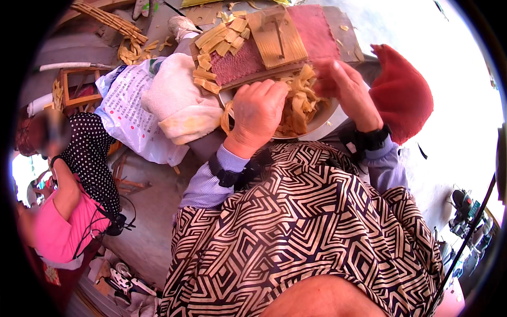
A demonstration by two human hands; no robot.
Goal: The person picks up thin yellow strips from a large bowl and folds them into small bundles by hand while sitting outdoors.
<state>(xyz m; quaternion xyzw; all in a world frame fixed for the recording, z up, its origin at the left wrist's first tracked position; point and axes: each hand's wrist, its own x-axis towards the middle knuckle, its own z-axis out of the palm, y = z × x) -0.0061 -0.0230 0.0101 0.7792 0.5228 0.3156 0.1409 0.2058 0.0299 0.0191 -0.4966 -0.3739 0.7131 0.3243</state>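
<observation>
My left hand is curled closed over the near left rim of a pale bowl. What its fingers hold is hidden; a yellowish strip hangs at its outer side. Crumpled, flat yellowish strips lie in the bowl. Over the bowl's right side is my right hand, thumb stretched out and fingers apart but blurred, with nothing seen in it. Beyond the hands lies a board with a red textured mat. On it sit a wooden block with a bar handle and short, flat strip pieces.
A folded whitish towel and a printed plastic bag lie left of the bowl. Red cloth is at the right. At the left sits another person in a pink top. A small wooden frame stands farther left.
</observation>
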